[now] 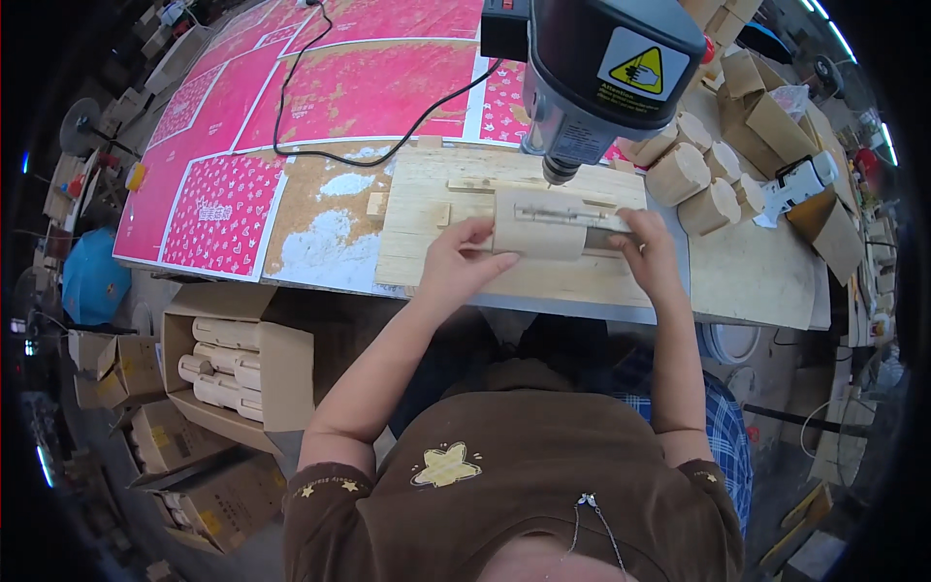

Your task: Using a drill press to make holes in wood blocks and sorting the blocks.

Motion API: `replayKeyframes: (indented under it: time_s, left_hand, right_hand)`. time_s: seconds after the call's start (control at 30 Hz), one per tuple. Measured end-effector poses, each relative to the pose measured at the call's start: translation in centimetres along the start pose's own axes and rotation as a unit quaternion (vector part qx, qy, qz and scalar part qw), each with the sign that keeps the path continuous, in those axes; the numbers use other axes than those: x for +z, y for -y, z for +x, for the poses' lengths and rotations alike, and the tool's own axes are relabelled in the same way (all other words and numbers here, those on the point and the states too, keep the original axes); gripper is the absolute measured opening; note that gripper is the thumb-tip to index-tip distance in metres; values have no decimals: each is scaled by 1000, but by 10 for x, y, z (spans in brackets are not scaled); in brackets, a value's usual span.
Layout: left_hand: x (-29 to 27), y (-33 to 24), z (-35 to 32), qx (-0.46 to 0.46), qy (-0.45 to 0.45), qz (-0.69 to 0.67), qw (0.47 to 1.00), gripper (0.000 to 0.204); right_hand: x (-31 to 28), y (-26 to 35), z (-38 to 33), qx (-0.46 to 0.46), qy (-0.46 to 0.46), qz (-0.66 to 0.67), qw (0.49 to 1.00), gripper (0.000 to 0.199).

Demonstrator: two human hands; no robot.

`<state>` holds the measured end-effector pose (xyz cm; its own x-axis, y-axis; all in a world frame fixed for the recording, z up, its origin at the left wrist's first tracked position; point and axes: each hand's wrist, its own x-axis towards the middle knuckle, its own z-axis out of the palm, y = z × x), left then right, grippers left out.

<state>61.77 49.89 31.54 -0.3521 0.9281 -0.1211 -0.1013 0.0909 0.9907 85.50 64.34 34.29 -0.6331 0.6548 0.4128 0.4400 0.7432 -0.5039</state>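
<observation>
Together, the left hand (464,260) and right hand (652,254) hold opposite ends of a pale, slotted wooden piece (541,242), fingers closed on it, near the chuck (561,169) of a drill press (592,92). The piece is over a flat wooden board (417,233) on the counter (756,281), where a black cable (354,163) crosses pink printed sheeting (378,92). Round wooden blocks (679,177) cluster at right beside an open carton (766,126); at lower left, a cardboard box (289,378) holds pale wooden pieces (233,335).

Soft light covers my bare left hand (458,264). Slim white tube lights (844,43) glare upper right. Edges bend, darkening to black.
</observation>
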Motion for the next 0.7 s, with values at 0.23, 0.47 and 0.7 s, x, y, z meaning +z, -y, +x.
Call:
replayKeyframes:
  time_s: [0.23,0.47,0.7]
  left_hand:
    - [-20,36,39,206,-64,319,923,59]
    - [-26,31,43,232,-42,393,889,51]
    - [-30,33,44,301,-32,396,867,51]
  right_hand:
    - [20,4,25,38,-6,6,999,34]
    - [0,8,33,25,5,171,985,37]
    - [-96,44,147,-35,-256,179,949,42]
